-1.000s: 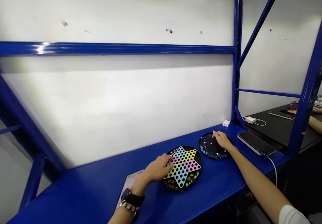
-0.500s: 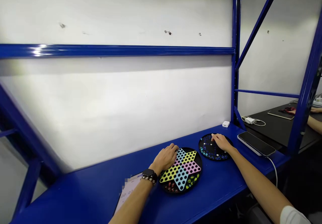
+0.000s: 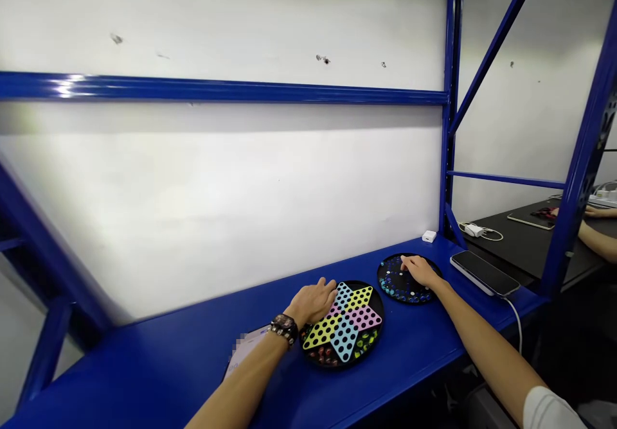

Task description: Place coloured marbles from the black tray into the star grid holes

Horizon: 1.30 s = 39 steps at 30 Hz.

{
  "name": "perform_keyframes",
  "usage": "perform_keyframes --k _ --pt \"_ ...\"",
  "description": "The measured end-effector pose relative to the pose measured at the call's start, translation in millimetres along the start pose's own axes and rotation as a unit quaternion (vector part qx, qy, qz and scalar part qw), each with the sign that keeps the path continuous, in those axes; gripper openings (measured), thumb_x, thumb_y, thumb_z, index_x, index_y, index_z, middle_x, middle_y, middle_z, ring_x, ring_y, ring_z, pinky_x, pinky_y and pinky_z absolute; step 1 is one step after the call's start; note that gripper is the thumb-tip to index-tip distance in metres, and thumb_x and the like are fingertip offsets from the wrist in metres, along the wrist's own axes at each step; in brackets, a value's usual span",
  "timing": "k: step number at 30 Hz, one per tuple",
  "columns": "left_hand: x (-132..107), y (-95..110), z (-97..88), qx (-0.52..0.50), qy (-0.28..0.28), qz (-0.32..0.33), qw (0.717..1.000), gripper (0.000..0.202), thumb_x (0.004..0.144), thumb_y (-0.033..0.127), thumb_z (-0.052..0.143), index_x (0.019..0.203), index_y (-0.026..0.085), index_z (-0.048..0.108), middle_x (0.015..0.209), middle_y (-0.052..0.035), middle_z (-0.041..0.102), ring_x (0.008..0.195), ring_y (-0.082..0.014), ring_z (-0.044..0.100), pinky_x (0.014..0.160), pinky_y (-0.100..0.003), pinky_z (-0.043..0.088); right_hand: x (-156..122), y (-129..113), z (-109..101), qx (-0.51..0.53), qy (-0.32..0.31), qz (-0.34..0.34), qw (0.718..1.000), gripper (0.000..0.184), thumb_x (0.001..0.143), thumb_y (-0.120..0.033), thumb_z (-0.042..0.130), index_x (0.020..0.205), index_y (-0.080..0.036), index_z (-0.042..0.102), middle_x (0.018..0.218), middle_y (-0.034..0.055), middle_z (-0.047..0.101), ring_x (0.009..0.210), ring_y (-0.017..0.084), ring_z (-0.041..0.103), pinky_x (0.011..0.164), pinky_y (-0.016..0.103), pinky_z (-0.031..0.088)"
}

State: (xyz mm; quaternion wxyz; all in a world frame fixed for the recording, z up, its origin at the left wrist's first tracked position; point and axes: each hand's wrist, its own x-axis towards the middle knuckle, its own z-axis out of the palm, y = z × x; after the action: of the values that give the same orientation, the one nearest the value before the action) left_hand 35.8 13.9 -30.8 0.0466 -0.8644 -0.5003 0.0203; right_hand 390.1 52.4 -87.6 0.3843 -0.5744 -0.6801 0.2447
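A round black Chinese checkers board (image 3: 346, 341) with a yellow, blue and pink star stands on the blue table. My left hand (image 3: 312, 302) rests palm down over its left edge, fingers stretched and slightly apart. Red and green pieces fill pockets around the star. Farther right sits a round black tray (image 3: 409, 286) holding several small blue pieces and a few white ones. My right hand (image 3: 419, 270) reaches over this tray with its fingertips down and drawn together. Whatever they pinch, if anything, is too small to make out.
A tablet-like screen (image 3: 248, 347) lies partly under my left forearm. To the right, a black phone (image 3: 486, 273) lies on a white block with a white cable. A white adapter (image 3: 429, 236) stands by the wall. Blue frame posts (image 3: 448, 159) border the table; another person's arm shows beyond.
The view has shifted slightly. My left hand's fingers have spread a little over the board's edge. My right hand stays at the tray of blue pieces.
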Motion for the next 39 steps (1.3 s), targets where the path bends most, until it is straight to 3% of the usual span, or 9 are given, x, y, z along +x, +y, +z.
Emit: perform_keyframes --k 8,14,25,29,31,33,35,37,39 --pt "0 -3 -4.8 -0.008 -0.010 0.005 1.000 0.051 0.102 0.035 0.023 0.101 0.019 0.072 0.101 -0.0164 0.073 0.090 -0.0307 0.069 0.081 -0.043 0.051 -1 -1 -1 -0.002 -0.003 -0.004 1.000 0.057 0.097 -0.058 0.037 0.068 -0.022 0.070 0.082 0.0070 0.073 0.082 0.023 0.066 0.081 0.033 0.045" --pt "0 -4 -6.5 0.007 -0.004 -0.017 1.000 0.065 0.103 0.043 0.019 0.079 0.016 0.073 0.086 -0.0176 0.074 0.078 -0.0316 0.071 0.075 -0.043 0.051 -1 -1 -1 0.003 -0.007 -0.001 1.000 0.057 0.096 -0.059 0.038 0.067 -0.022 0.069 0.080 0.0064 0.073 0.082 0.023 0.066 0.081 0.033 0.046" --pt "0 -6 -10.7 0.018 0.016 -0.029 0.999 0.064 0.101 0.043 0.022 0.078 0.015 0.074 0.083 -0.0203 0.073 0.079 -0.0338 0.070 0.076 -0.045 0.050 -1 -2 0 0.008 -0.004 -0.007 1.000 0.056 0.095 -0.059 0.039 0.065 -0.022 0.068 0.075 0.0060 0.072 0.080 0.022 0.066 0.080 0.033 0.047" --pt "-4 -8 -18.2 -0.001 0.051 -0.064 0.997 0.064 0.102 0.044 0.022 0.071 0.017 0.071 0.078 -0.0185 0.072 0.074 -0.0319 0.069 0.073 -0.042 0.048 0 -13 1 0.085 0.050 0.016 0.995 0.052 0.090 -0.060 0.047 0.061 -0.021 0.065 0.072 0.0063 0.068 0.073 0.022 0.062 0.069 0.032 0.046" --pt "-4 -6 -28.7 -0.023 0.082 -0.088 0.992 0.064 0.103 0.044 0.020 0.071 0.018 0.069 0.073 -0.0155 0.069 0.070 -0.0287 0.068 0.071 -0.038 0.047 2 -28 6 0.174 0.087 0.038 0.980 0.049 0.086 -0.062 0.053 0.062 -0.021 0.064 0.069 0.0053 0.065 0.063 0.018 0.057 0.059 0.030 0.043" --pt "-1 1 -43.5 -0.054 0.119 -0.109 0.985 0.064 0.104 0.043 0.017 0.073 0.018 0.068 0.068 -0.0122 0.066 0.066 -0.0256 0.065 0.069 -0.036 0.045 4 -52 18 0.270 0.084 0.062 0.957 0.048 0.086 -0.063 0.053 0.067 -0.020 0.063 0.067 0.0031 0.062 0.050 0.013 0.047 0.047 0.026 0.035" --pt "5 13 -59.2 -0.072 0.146 -0.112 0.980 0.067 0.105 0.041 0.011 0.077 0.018 0.068 0.067 -0.0105 0.064 0.065 -0.0243 0.063 0.068 -0.035 0.043 4 -84 38 0.388 0.000 0.098 0.917 0.049 0.089 -0.064 0.047 0.075 -0.019 0.062 0.065 0.0006 0.059 0.042 0.008 0.037 0.039 0.023 0.024" --pt "15 29 -71.6 -0.084 0.168 -0.094 0.978 0.068 0.105 0.044 0.009 0.084 0.019 0.069 0.073 -0.0095 0.066 0.070 -0.0245 0.063 0.070 -0.036 0.043 3 -116 64 0.520 -0.155 0.153 0.826 0.050 0.091 -0.065 0.043 0.080 -0.019 0.061 0.063 -0.0002 0.058 0.039 0.007 0.033 0.037 0.020 0.017" --pt "25 44 -77.3 -0.093 0.174 -0.065 0.978 0.061 0.105 0.047 0.015 0.089 0.020 0.068 0.081 -0.0087 0.068 0.077 -0.0245 0.064 0.072 -0.035 0.043 1 -141 90 0.554 -0.228 0.175 0.781 0.052 0.093 -0.064 0.038 0.076 -0.019 0.057 0.059 0.0010 0.057 0.038 0.008 0.034 0.035 0.019 0.018"
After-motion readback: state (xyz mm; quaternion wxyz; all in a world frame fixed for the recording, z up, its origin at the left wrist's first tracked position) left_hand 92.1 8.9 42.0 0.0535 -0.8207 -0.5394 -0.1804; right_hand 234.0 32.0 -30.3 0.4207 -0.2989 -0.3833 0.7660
